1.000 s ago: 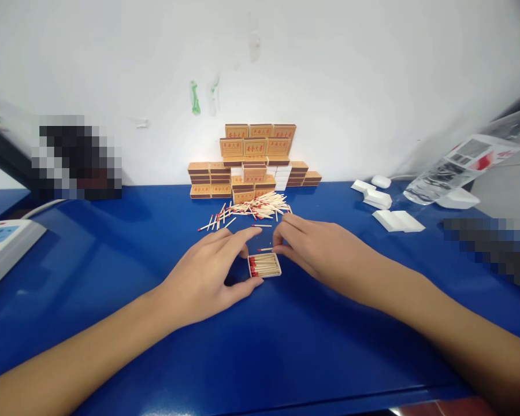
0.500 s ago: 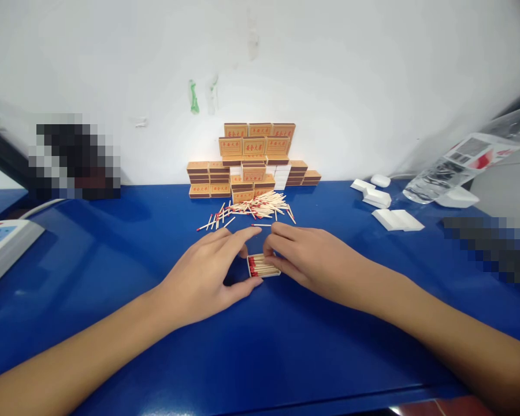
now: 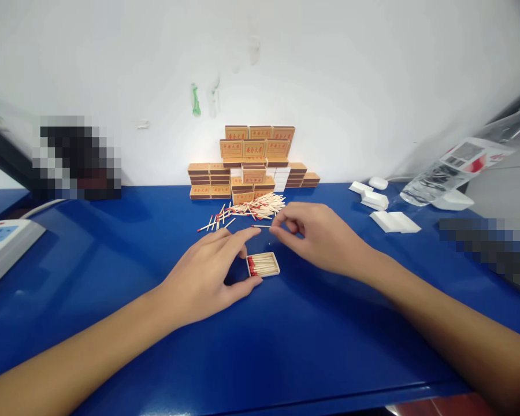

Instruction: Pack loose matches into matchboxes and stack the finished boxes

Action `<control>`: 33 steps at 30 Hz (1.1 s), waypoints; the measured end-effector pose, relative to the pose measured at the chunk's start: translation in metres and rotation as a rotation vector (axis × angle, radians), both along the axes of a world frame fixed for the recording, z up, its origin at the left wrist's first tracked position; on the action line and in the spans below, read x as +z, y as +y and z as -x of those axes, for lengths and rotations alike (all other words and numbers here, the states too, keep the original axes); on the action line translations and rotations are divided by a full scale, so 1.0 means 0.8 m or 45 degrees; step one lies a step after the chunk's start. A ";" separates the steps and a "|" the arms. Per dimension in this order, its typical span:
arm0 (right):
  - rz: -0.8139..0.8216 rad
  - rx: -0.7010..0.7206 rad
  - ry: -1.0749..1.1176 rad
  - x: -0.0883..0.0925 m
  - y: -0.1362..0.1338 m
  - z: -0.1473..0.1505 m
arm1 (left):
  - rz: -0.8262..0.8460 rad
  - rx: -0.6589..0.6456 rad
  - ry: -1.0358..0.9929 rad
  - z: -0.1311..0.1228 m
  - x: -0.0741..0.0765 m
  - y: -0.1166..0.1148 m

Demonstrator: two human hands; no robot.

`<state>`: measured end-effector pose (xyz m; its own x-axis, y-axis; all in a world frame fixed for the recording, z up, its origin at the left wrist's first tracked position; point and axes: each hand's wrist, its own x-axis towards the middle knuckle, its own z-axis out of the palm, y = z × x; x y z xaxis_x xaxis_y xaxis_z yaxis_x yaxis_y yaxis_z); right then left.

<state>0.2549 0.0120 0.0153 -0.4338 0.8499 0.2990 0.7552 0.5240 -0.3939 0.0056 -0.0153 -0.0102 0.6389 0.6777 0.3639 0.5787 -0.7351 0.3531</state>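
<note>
A small white matchbox tray [image 3: 279, 265], partly filled with red-headed matches [image 3: 263, 264], lies on the blue table. My left hand [image 3: 208, 271] steadies it from the left, thumb at the near side and a curled finger by the far left corner; its index finger stretches forward above the table. Beyond the tray, a single match [image 3: 260, 226] points left with its red head. The fingertips of my right hand [image 3: 314, 237] pinch this match at its plain end. Behind it lies a loose heap of matches [image 3: 264, 206].
Stacked orange matchboxes [image 3: 253, 149] stand against the wall behind the heap. To the right are white folded pieces [image 3: 394, 222], a white rounded case [image 3: 378, 182] and a tilted plastic bottle [image 3: 442, 167]. A power strip [image 3: 8, 242] lies at the left edge.
My right hand has left the tray and moved forward to the single match, closing on its end. The tray's matches are now uncovered. My left hand stays in place.
</note>
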 end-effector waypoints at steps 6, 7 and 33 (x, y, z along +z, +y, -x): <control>0.070 -0.103 -0.040 -0.017 0.038 0.018 | -0.010 0.003 0.006 0.001 -0.002 0.001; 0.082 -0.091 -0.087 -0.019 0.040 0.019 | -0.013 0.005 0.005 0.001 -0.002 0.001; 0.107 0.172 -0.088 0.007 -0.004 -0.014 | -0.056 0.010 -0.055 0.000 -0.004 0.006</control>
